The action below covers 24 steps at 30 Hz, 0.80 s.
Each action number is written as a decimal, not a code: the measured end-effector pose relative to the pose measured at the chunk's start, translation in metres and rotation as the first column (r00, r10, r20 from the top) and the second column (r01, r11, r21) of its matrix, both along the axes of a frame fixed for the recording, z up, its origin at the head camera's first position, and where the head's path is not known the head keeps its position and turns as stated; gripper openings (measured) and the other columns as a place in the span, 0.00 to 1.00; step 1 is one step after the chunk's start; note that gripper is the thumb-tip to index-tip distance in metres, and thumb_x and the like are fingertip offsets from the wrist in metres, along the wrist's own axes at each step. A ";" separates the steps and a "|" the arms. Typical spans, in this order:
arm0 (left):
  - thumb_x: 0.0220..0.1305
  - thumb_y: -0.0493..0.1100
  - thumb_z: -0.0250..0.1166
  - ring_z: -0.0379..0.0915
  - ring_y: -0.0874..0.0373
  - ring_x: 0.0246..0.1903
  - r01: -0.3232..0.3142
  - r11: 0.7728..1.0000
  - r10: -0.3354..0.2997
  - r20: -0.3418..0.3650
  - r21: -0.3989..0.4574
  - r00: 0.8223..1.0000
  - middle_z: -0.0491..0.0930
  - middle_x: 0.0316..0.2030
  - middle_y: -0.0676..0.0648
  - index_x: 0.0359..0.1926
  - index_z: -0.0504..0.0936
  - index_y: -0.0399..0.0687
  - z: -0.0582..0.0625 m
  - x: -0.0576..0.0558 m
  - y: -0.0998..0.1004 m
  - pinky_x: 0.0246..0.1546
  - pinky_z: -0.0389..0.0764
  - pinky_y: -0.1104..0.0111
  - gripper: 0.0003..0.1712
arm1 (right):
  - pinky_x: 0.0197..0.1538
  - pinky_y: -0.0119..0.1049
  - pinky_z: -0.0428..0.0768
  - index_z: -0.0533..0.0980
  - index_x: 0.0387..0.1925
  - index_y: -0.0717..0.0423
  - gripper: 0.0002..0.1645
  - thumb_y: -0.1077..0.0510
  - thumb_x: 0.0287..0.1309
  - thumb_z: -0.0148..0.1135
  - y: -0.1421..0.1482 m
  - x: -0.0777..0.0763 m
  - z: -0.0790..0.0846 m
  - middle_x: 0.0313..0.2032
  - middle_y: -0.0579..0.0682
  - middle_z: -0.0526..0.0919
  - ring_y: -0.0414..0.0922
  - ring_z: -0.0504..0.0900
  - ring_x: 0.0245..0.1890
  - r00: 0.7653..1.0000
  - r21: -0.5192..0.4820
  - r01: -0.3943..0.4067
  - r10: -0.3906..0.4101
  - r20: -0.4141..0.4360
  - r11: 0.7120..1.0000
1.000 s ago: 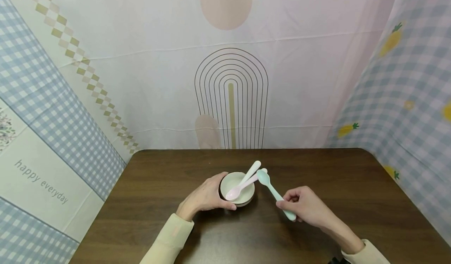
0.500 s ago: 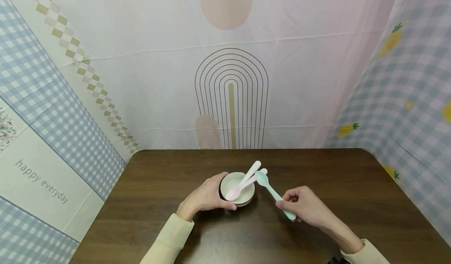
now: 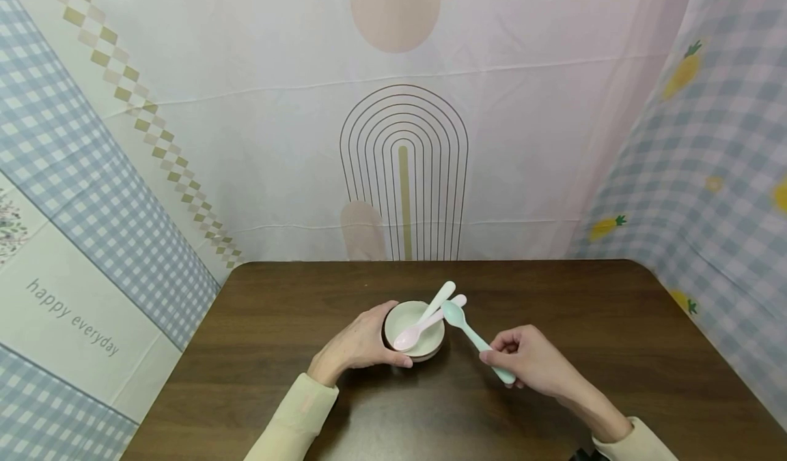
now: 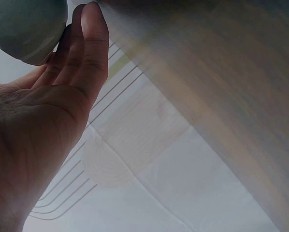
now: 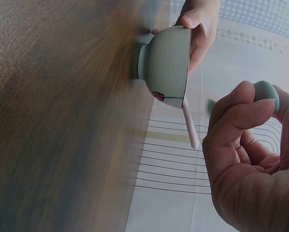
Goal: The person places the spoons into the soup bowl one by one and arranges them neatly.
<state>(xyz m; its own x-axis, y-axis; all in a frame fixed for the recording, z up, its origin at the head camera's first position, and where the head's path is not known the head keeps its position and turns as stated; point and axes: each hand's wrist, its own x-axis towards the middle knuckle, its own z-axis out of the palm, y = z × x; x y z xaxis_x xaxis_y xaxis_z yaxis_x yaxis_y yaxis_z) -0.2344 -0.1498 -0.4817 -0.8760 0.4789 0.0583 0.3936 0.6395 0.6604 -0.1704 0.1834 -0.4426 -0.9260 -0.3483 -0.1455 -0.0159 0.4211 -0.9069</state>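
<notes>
A small pale bowl stands on the table, held at its left side between the thumb and fingers of my left hand. Inside it lean a white spoon and a pink spoon, crossing, their handles sticking out over the far right rim. My right hand pinches a mint-green spoon near its handle end, to the right of the bowl. The green spoon's head overlaps the pink handle in the head view; whether they touch I cannot tell. In the right wrist view the bowl shows a small red mark near its rim.
The dark brown wooden table reaches back to a pale patterned cloth. Blue checked cloths hang at the left and right sides.
The green spoon's head has shifted slightly left and down, nearer the bowl, with a small move of my right hand. My left hand and the bowl stay where they were.
</notes>
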 end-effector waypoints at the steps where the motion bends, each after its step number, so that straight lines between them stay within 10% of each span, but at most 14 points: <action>1: 0.42 0.61 0.90 0.82 0.60 0.52 0.001 1.000 -0.001 -0.001 0.001 1.000 0.85 0.53 0.57 0.68 0.77 0.55 0.000 0.000 0.000 0.57 0.82 0.60 0.52 | 0.21 0.26 0.72 0.82 0.36 0.73 0.19 0.56 0.70 0.72 0.000 0.000 0.000 0.18 0.43 0.77 0.35 0.74 0.17 1.000 -0.002 -0.001 0.001 0.002 1.000; 24: 0.42 0.61 0.90 0.82 0.60 0.52 0.000 1.000 0.000 -0.009 -0.005 1.000 0.85 0.54 0.56 0.68 0.77 0.54 0.000 0.000 0.000 0.57 0.82 0.60 0.53 | 0.21 0.26 0.74 0.82 0.36 0.74 0.17 0.58 0.71 0.70 -0.003 -0.002 0.000 0.18 0.43 0.77 0.35 0.75 0.17 1.000 -0.039 -0.022 0.022 0.002 0.999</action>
<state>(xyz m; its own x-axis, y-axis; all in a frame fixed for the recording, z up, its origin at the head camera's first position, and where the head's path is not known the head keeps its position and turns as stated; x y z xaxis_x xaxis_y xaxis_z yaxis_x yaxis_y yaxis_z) -0.2348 -0.1497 -0.4818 -0.8754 0.4791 0.0640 0.3995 0.6428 0.6536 -0.1727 0.1807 -0.4427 -0.9177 -0.3742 -0.1338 -0.0227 0.3855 -0.9224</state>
